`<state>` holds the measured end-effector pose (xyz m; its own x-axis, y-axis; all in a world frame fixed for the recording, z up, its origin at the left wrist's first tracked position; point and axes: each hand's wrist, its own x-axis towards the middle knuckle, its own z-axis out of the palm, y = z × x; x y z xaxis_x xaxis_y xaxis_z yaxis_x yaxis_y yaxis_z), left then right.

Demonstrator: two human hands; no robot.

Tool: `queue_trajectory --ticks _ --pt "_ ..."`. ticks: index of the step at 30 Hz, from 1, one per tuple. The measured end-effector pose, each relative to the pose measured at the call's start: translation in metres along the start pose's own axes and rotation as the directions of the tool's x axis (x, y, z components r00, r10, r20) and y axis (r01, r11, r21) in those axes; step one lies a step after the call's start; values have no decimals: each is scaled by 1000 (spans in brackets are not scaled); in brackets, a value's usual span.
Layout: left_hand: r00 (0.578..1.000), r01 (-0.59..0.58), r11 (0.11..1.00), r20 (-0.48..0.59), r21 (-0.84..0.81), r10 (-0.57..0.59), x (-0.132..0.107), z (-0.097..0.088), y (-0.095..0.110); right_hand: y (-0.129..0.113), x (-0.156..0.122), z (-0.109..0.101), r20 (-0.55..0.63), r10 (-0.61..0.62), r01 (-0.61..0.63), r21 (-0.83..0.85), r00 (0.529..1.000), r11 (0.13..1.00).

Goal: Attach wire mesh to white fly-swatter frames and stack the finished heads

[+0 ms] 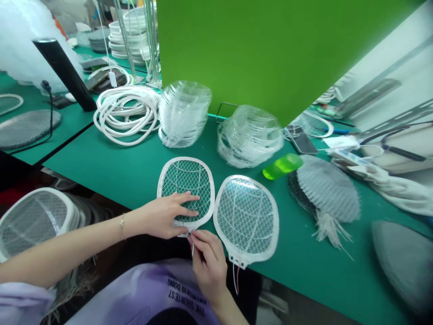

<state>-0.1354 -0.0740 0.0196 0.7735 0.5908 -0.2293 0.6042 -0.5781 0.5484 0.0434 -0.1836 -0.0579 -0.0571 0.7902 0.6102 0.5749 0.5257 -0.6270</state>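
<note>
My left hand (169, 214) lies with spread fingers across the lower part of a white mosquito swatter head (163, 174), its thumb near the neck. At that neck, my right hand (210, 259) pinches a thin white wire (192, 249); its far end is hidden by the fingers. Just to the right rests a second swatter head (248, 214), covered in finer mesh. From its neck (237, 261) a white and a reddish wire hang over the table's front edge.
Behind stand two stacks of clear plastic rings (184, 113) (250, 135) and a white hose coil (126, 113). A green cylinder (282, 166), grey mesh sheets (328, 187) and a phone (302, 140) lie right. Swatter heads (37, 216) are stacked lower left. A green panel (253, 54) rises behind.
</note>
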Motion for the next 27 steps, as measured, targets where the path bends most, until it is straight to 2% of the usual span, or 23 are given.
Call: queue_trajectory --ticks 3,5,10,13,17,23,25,27 --pt "999 33 999 4 -19 -33 2 1 0 -4 -3 0 -16 48 -49 -90 999 995" --pt "999 44 998 9 -36 -43 3 3 0 -6 -8 1 -22 37 -40 -162 999 986" --pt "996 89 991 2 -103 -89 6 5 2 -8 -20 5 16 -122 122 -292 992 949" --pt "993 112 980 -5 -163 -115 8 4 5 -8 -17 0 99 -155 177 -271 983 946" --pt "993 85 971 -59 -224 -101 9 3 9 -8 -4 -9 246 -197 255 -231 949 939" --pt "993 79 981 -72 -175 -92 11 5 11 -7 4 -13 392 -255 354 -205 884 913" --pt "993 76 982 -75 -171 -90 9 7 10 -10 8 -22 404 -241 350 -221 882 910" --pt "995 50 981 -79 -189 -66 2 10 8 -17 17 -37 417 -183 277 -177 890 944"
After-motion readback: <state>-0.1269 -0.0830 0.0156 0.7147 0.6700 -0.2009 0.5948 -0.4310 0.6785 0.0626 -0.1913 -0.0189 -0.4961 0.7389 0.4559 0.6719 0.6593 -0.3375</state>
